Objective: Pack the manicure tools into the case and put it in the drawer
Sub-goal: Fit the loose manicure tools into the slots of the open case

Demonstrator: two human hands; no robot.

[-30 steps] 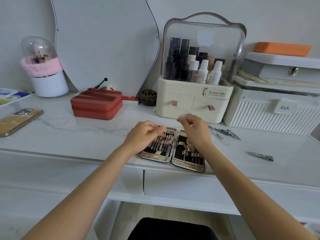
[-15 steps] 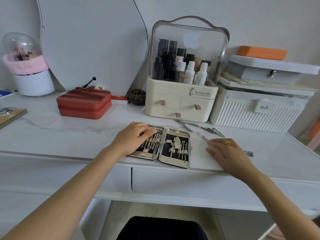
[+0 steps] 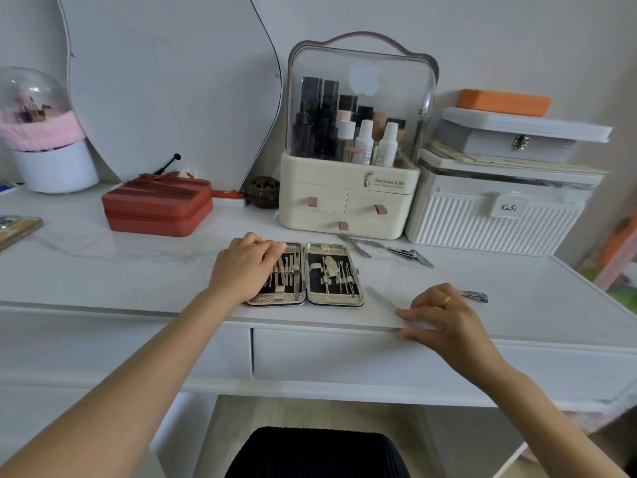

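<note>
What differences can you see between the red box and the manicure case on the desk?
The red box is zipped shut; the manicure case lies open flat, tools showing. The red box is thick and plain; the manicure case is thin, with a black lining. Both sit on the desk.

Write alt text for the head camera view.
A person's left hand rests on the open manicure case on a white vanity table, while the right hand pinches a clear nail file at the table's front edge. Loose clippers and other metal tools lie right of the case.
</note>
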